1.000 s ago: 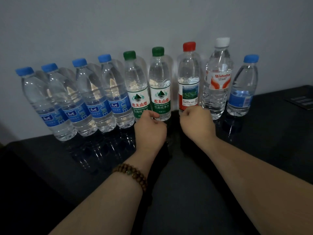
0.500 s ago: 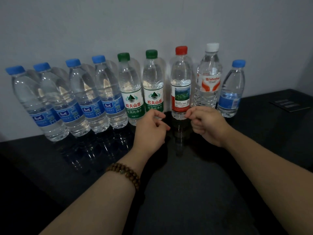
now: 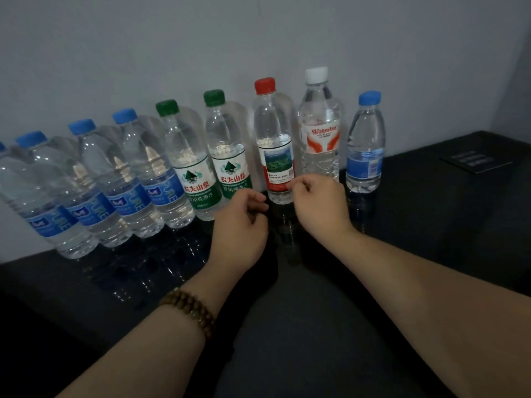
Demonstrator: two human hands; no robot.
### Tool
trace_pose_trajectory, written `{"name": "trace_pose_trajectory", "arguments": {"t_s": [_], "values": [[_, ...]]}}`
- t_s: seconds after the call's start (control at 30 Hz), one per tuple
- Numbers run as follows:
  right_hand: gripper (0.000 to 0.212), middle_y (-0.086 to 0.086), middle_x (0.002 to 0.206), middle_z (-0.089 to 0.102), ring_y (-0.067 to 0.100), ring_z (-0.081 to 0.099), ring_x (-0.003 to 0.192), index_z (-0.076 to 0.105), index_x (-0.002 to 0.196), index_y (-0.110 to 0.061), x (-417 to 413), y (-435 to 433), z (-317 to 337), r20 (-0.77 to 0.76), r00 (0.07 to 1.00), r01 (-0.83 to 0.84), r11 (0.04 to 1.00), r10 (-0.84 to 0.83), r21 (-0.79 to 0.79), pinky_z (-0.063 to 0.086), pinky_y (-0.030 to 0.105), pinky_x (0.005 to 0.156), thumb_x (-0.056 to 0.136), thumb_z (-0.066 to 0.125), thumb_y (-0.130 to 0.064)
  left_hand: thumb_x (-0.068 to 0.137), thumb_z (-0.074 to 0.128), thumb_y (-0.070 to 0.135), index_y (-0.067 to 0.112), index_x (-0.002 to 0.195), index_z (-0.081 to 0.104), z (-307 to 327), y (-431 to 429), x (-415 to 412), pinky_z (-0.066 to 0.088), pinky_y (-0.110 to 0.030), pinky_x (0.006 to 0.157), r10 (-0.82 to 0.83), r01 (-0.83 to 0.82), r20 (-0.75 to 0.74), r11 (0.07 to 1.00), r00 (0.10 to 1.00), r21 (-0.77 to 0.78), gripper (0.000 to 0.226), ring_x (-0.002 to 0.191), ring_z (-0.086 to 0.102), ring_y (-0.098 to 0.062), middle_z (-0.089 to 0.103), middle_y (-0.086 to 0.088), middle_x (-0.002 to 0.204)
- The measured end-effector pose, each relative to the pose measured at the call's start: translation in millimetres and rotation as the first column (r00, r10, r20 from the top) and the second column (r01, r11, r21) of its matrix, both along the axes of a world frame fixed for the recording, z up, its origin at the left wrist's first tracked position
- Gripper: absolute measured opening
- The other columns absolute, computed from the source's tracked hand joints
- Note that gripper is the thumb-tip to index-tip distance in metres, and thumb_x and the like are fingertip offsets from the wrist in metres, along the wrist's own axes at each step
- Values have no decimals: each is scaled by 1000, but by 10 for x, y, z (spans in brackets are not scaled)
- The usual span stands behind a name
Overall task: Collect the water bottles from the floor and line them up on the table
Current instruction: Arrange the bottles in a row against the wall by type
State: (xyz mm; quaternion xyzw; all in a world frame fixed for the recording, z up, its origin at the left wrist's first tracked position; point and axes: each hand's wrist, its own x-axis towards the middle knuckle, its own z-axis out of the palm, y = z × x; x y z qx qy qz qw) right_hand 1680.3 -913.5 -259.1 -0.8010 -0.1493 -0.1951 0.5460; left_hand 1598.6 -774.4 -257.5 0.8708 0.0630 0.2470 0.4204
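Several water bottles stand upright in a row along the wall on the black table (image 3: 316, 326). From the left come several blue-capped bottles (image 3: 92, 182), two green-capped bottles (image 3: 227, 145), a red-capped bottle (image 3: 273, 133), a white-capped bottle (image 3: 319, 124) and a small blue-capped bottle (image 3: 365, 147). My left hand (image 3: 241, 225), with a bead bracelet on the wrist, hovers loosely curled in front of the right green-capped bottle and holds nothing. My right hand (image 3: 319, 205) is curled beside the red-capped bottle's base, fingertips at its label edge, gripping nothing.
The grey wall (image 3: 258, 38) stands right behind the row. A flat black card (image 3: 474, 162) lies on the table at the far right. The table's near edge drops into darkness at the lower left.
Both hands have drawn back a little from the green-capped and red-capped bottles they were touching, and their fingers have curled in. The bottles have stayed in place.
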Motion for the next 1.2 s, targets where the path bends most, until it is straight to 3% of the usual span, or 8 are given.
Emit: {"name": "trace_pose_trajectory", "arguments": {"t_s": [0.07,0.2,0.3,0.43,0.73,0.97,1.1,1.2], "values": [[27,6,78,73,22,67,71,76,83,-6,16,-15,3,-37,999,18,999,-17,26,56,34,61,93,53,-16,81,60,10,34,105,55,105,-101,41,59,-37,72,37,-40,-78,998,996,-40,34,80,71,-16,69,12,96],[30,11,74,72,24,68,69,74,79,-1,21,-12,5,-64,997,34,999,-35,-16,58,40,62,94,53,-17,65,56,26,22,109,56,252,-265,214,62,-50,80,114,-235,-309,889,944,-392,44,86,74,-29,71,-4,92],[31,11,62,67,26,67,61,70,69,-2,39,-3,-16,-77,997,25,999,-27,-29,58,42,57,90,52,-15,89,55,23,26,102,59,137,-311,228,60,-46,82,233,-279,-178,911,956,-303,13,85,72,-26,70,-4,98],[28,6,61,66,21,66,59,73,77,-6,73,8,-35,-106,994,-11,996,2,-88,59,40,61,87,50,-19,99,49,20,32,103,63,-8,-289,218,59,-46,79,213,-208,2,956,977,-208,19,85,71,-25,73,-3,97],[27,-9,77,66,15,65,74,65,101,-29,123,16,-31,-199,978,-119,956,66,-267,57,36,71,86,46,-40,103,48,25,31,137,58,-46,-283,309,56,-53,93,49,-57,-42,978,998,-200,35,105,69,-34,66,7,128],[55,-10,97,73,21,69,90,61,137,-40,104,-16,-37,-255,953,-217,954,161,-208,58,39,80,86,45,-28,102,49,24,31,141,55,-42,-270,324,54,-57,97,57,-72,-60,952,997,-299,40,110,67,-42,66,3,132],[45,-10,79,70,20,70,79,68,122,-39,107,-20,-37,-265,953,-201,959,145,-201,59,40,73,85,44,-29,101,51,21,31,131,62,-20,-291,297,55,-60,93,88,-98,-44,927,995,-362,34,106,69,-42,67,15,125],[53,-13,97,70,17,67,89,54,131,-46,117,-19,8,-274,947,-252,916,168,-311,55,37,79,80,40,-38,99,51,22,31,132,62,-15,-305,299,56,-60,92,75,-92,-59,926,995,-367,36,105,69,-41,69,13,124]]}}
